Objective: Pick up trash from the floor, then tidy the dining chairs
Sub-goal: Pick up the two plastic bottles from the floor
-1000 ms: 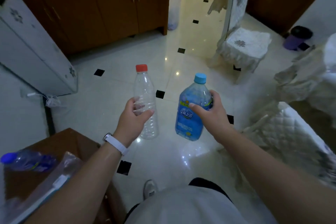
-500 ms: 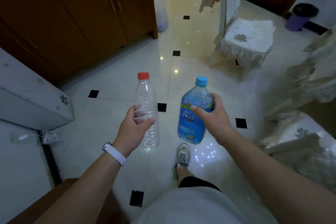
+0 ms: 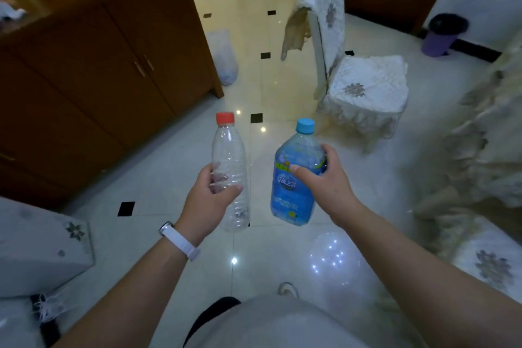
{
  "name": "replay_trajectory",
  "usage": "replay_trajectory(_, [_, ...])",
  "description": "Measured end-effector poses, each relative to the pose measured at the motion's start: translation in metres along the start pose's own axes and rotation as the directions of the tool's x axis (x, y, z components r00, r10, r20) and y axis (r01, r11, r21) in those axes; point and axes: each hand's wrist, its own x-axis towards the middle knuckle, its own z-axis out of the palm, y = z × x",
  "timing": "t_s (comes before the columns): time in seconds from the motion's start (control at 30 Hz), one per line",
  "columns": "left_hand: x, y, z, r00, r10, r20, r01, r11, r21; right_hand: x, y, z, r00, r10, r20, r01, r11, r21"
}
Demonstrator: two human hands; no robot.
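Two plastic bottles held upright over a glossy tiled floor (image 3: 175, 150).

Left hand (image 3: 207, 200), white wristband, wrapped around a clear bottle (image 3: 230, 167) with red cap, apparently empty; right hand (image 3: 324, 183) clasped on a blue bottle (image 3: 292, 186) with blue cap, contents unclear. Beyond: pale tiles with small black insets, brown wooden cabinet (image 3: 99, 79) at left, cloth-covered dining chair (image 3: 364, 85), filled plastic bag (image 3: 223, 56) beside the cabinet, purple bin (image 3: 443, 37) by the far wall.

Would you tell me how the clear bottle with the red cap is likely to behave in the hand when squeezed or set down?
The clear bottle looks empty, so probably very light. Its thin ribbed wall already looks dented where the left hand grips, so it would likely crumple and crackle. Tall, narrow and empty, it may tip easily and roll.
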Motion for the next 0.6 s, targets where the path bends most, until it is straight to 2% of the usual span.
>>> replay_trajectory(0.27, [0.131,0.017,0.005,0.998,0.016,0.067,-0.014,1.000,-0.023,0.112,-0.015,0.013,0.990,-0.011,-0.142,0.009,1.000,-0.020])
replay_trajectory(0.47, [0.269,0.030,-0.012,0.992,-0.016,0.128,0.023,0.999,-0.049,0.224,-0.039,0.048,0.975,-0.011,-0.223,0.005,1.000,-0.026])
replay_trajectory(0.6, [0.361,0.057,-0.023,0.984,-0.009,0.176,0.022,0.997,-0.072,0.297,-0.069,0.077,0.977,-0.009,-0.214,-0.004,0.998,-0.062])
